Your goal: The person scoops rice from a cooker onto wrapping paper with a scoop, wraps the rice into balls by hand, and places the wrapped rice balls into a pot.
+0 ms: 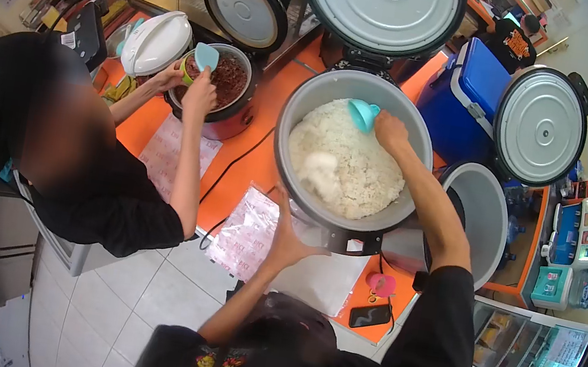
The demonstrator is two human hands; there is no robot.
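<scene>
Orange bench (258, 166); big open cooker (337, 83) nr its front edge, lid (384, 2) up twd back. White rice (356, 178) inside. Printed wrap sheets (236, 236) L of cooker, on bench's front edge. R hand (391, 133): arm fwd over cooker's R rim, elbow bent, back of hand up, fingers wrapped round scoop handle. L hand (288, 242): fingers fwd by wrap's R edge, thumb spread wide twd cooker. Teal scoop (359, 115) at rice's back side.

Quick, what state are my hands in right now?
Left hand: open, thumb and fingers spread.
Right hand: closed, holding the teal scoop.
</scene>
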